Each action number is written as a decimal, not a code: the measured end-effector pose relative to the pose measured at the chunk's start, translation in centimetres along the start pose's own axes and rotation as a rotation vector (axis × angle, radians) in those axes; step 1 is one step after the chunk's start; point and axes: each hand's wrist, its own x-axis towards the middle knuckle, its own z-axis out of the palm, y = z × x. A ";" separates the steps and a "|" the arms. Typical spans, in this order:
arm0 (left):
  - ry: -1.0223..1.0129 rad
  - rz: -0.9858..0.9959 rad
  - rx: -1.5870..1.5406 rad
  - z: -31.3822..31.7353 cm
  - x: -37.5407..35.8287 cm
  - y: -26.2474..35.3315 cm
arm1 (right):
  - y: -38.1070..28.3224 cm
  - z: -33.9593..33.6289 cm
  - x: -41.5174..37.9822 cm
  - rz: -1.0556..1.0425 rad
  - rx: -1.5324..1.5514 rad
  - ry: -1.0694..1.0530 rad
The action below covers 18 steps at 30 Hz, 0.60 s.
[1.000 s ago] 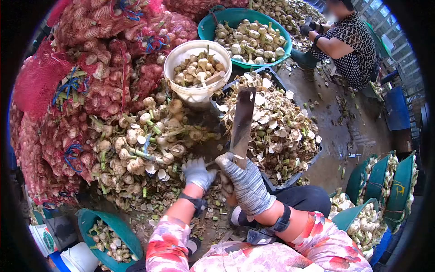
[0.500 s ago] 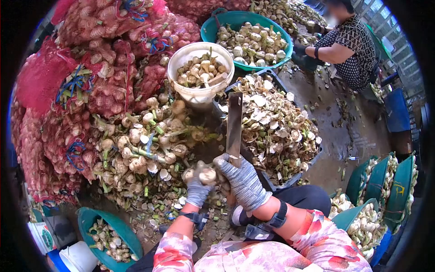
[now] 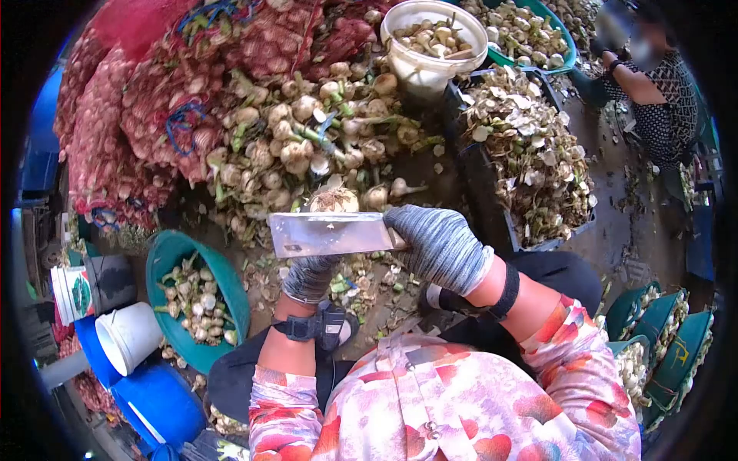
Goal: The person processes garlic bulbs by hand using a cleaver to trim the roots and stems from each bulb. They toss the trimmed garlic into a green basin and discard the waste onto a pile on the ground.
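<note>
A pale cream, rounded garlic bulb (image 3: 334, 201) shows just beyond the far edge of a broad, rectangular, silvery-grey metal blade (image 3: 330, 233), in front of the near edge of a heap of untrimmed garlic (image 3: 296, 134) on the brown floor (image 3: 607, 219). The bulb's upper side bears a ragged, tan-brown tuft of roots, with flaky skin around it; its lower part is hidden by the blade. The blade lies crosswise, its face toward the camera, dull and stained, with pale specks near the middle and a dark spot by its left end. The right hand (image 3: 438, 244), in a grey striped knitted glove, is closed around the handle end of the blade. The left hand (image 3: 311, 276), gloved in grey, is below and behind the blade; its fingers are covered, so I cannot tell how tightly they are curled or whether they grip the bulb. Beyond the right hand, a loose stemmed bulb (image 3: 405, 187) lies on the floor. Farther right stands a dark plastic crate (image 3: 482, 173), heaped with papery trimmings (image 3: 530, 146) that rise above its rim. A round white plastic bucket (image 3: 419, 77) stands by the crate's far left corner, with garlic inside.
</note>
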 end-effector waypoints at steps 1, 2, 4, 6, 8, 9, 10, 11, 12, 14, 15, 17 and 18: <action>0.028 0.016 0.070 -0.4 -1.4 -0.1 | -0.6 0.2 -0.1 -0.041 -0.006 -0.029; 0.019 0.011 0.072 -0.8 -2.8 -0.2 | -1.2 0.4 -0.2 -0.082 -0.010 -0.057; 0.092 -0.062 0.018 -0.8 -5.6 -0.3 | -2.4 0.8 -0.4 -0.110 -0.010 -0.105; 0.098 -0.067 0.117 -0.1 -8.2 -0.2 | -3.2 1.6 -0.8 -0.187 -0.016 -0.113; -0.195 -0.210 0.102 -3.6 -8.4 1.3 | -4.1 1.7 -1.3 -0.192 0.004 -0.135; -0.194 -0.209 0.097 -3.4 -8.8 1.4 | -4.4 1.6 -1.5 -0.201 0.021 -0.155; -0.255 -0.280 -0.093 -2.9 -9.4 1.3 | -4.6 1.5 -1.6 -0.221 0.022 -0.137; -0.316 -0.349 -0.285 -2.0 -10.1 1.1 | -4.8 1.5 -1.8 -0.217 0.020 -0.140; -0.275 -0.313 -0.205 -0.4 -10.5 0.7 | -5.0 1.6 -1.9 -0.185 -0.001 -0.177; -0.176 -0.271 -0.240 -0.5 -10.2 1.3 | -5.0 2.0 -1.8 -0.102 -0.054 -0.249; -0.077 -0.231 -0.271 -1.8 -8.8 2.0 | -4.9 2.1 -1.8 -0.096 -0.054 -0.249; -0.053 -0.283 -0.392 -3.1 -7.4 2.7 | -4.7 2.3 -1.8 -0.036 -0.109 -0.283; -0.026 -0.279 -0.424 -3.2 -7.1 2.8 | -4.1 3.1 -1.8 -0.038 -0.103 -0.278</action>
